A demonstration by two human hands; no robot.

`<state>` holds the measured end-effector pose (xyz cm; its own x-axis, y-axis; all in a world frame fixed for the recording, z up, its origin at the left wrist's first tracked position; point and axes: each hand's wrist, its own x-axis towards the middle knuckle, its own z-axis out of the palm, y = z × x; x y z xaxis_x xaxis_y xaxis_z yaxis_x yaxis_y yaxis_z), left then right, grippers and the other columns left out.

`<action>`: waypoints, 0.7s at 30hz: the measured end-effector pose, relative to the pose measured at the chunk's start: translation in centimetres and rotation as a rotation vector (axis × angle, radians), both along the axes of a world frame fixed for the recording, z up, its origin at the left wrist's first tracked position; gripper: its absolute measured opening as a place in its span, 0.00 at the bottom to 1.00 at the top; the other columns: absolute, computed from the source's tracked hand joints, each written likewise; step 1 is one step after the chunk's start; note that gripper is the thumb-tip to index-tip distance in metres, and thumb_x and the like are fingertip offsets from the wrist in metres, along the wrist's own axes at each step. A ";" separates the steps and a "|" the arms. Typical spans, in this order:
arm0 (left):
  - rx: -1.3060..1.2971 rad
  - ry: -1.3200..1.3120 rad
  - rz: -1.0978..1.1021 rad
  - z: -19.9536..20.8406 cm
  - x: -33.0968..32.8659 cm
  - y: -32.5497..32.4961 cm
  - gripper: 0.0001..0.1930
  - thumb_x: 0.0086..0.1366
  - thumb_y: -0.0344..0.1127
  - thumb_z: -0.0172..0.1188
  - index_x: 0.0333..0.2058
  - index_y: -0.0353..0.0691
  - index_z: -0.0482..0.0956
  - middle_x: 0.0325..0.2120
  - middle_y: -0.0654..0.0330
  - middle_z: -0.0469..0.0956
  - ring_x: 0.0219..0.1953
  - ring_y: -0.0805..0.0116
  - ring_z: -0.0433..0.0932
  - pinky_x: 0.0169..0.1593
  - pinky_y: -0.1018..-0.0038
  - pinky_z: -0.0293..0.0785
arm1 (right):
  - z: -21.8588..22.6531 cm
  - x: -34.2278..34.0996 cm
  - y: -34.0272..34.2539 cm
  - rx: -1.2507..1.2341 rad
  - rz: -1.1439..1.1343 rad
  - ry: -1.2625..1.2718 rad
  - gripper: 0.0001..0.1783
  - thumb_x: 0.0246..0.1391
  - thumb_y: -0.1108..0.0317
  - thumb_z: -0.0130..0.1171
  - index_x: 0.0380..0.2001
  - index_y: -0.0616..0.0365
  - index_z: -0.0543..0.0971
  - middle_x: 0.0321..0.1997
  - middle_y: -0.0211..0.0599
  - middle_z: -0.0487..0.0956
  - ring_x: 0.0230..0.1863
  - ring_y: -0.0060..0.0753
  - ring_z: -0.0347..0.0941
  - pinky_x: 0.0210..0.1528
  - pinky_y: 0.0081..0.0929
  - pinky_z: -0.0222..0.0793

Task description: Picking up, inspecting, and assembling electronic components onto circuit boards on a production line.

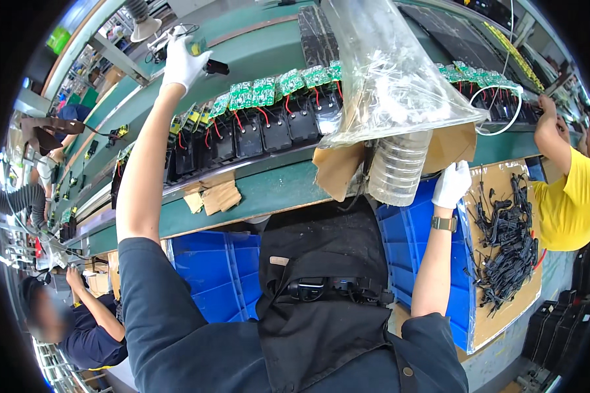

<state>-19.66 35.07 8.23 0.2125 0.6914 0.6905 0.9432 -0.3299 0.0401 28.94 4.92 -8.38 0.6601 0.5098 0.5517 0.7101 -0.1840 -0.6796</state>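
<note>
My left hand [183,63], in a white glove, reaches far out over the green bench at the upper left. Its fingers are closed round a small black part [217,67] that sticks out to the right. A bit of yellow and some dark wire show beside the fingers. In a white glove too, my right hand [452,185] is closed at the bench's front edge, above a blue crate [406,229]; whatever it holds is hidden. Between the hands runs a row of black cases [248,137] with green circuit boards [264,92] joined by red wires.
A clear plastic bag [400,78] hangs over a ribbed clear tube [400,167] in front of me. Black cables [508,242] lie heaped on cardboard at the right. Torn cardboard [219,198] lies on the bench edge. A co-worker in yellow [564,203] is at the right, another [92,334] at the left.
</note>
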 end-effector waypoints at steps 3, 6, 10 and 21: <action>-0.070 0.007 0.075 -1.3 -0.7 2.0 0.29 0.55 0.43 0.67 0.50 0.30 0.75 0.49 0.50 0.77 0.48 0.58 0.78 0.53 0.71 0.73 | 0.4 -0.5 0.1 -0.001 -0.009 0.002 0.11 0.50 0.69 0.52 0.30 0.66 0.79 0.26 0.47 0.80 0.23 0.44 0.71 0.30 0.32 0.68; -0.536 -0.037 -0.033 -0.4 0.6 0.7 0.31 0.55 0.44 0.67 0.53 0.30 0.72 0.52 0.50 0.75 0.49 0.58 0.77 0.54 0.70 0.72 | 0.5 -0.3 -0.2 0.007 0.004 0.015 0.11 0.50 0.70 0.52 0.30 0.66 0.79 0.27 0.47 0.80 0.23 0.45 0.72 0.31 0.31 0.68; -0.818 -0.073 -0.163 2.6 3.9 -4.7 0.33 0.55 0.44 0.67 0.55 0.30 0.70 0.53 0.50 0.74 0.51 0.58 0.76 0.55 0.70 0.71 | 0.5 -0.5 -0.2 0.042 0.019 -0.011 0.08 0.50 0.70 0.50 0.24 0.64 0.74 0.22 0.46 0.75 0.20 0.43 0.65 0.28 0.33 0.64; -0.654 0.134 -0.409 3.3 7.0 -16.2 0.39 0.43 0.35 0.72 0.58 0.39 0.70 0.55 0.57 0.74 0.51 0.61 0.75 0.58 0.71 0.66 | 1.1 -0.9 -0.3 0.041 0.027 -0.045 0.12 0.49 0.68 0.52 0.32 0.63 0.81 0.32 0.42 0.82 0.31 0.45 0.76 0.37 0.31 0.71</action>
<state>-12.69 18.83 11.56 0.5905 0.7981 0.1201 0.7625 -0.6004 0.2410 28.08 4.67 -7.29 0.6208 0.5034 0.6010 0.7442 -0.1375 -0.6536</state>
